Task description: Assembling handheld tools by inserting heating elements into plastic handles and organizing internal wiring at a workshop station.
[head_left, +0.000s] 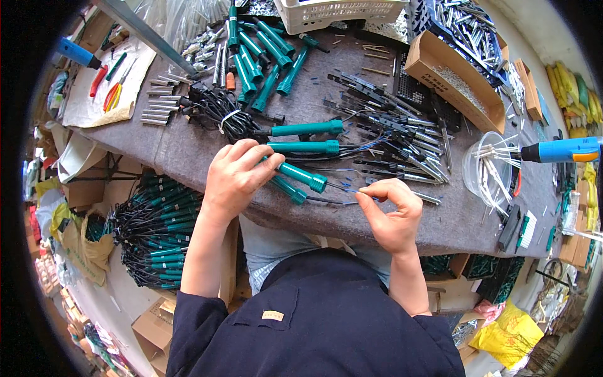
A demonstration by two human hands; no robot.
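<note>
My left hand (237,179) is closed around a green soldering iron handle (303,176), its wide end pointing right. Thin dark wires (339,187) stick out of that end. At the wire tips my right hand (394,210) pinches thumb and forefinger together on a thin wire. Another green handle (290,190) lies just below the held one, near the table edge. Beyond it rest two more green handles, an upper one (308,128) and a lower one (306,147), with wires trailing right. A tied bundle of black cords (227,116) sits behind my left hand.
Metal-tubed heating parts (402,135) pile up right of centre, and loose green handles (270,53) at the back. A clear bowl (487,169) holds white rods beside a blue tool (562,151). Corded handles (157,232) hang in a mass off the left front edge.
</note>
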